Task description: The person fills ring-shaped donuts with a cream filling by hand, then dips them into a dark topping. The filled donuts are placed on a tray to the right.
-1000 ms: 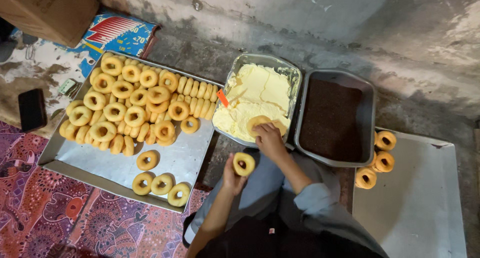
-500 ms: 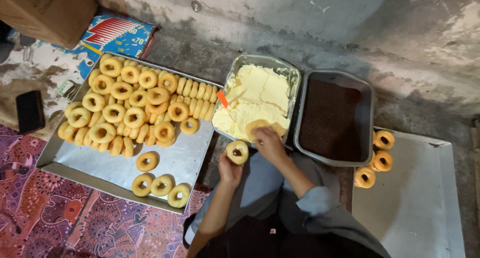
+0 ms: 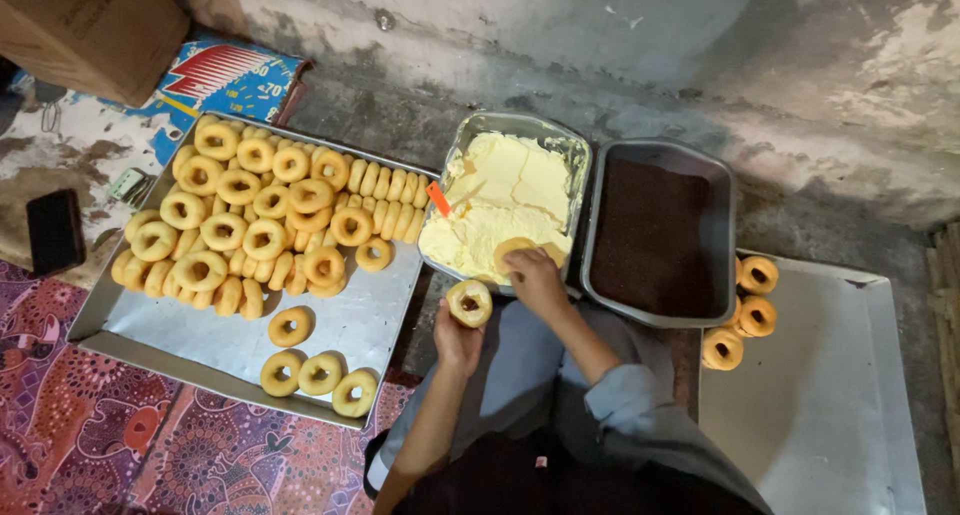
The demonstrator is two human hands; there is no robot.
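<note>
on concrete floor: trays, patterned mat

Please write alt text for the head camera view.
A person's left hand holds a ring doughnut while the right hand dips another doughnut in a pan of pale cream, beside a doughnut-filled tray.

Near the frame's centre, our left hand is raised, fingers curled in a grip; our right hand reaches forward, fingers bent downward.
</note>
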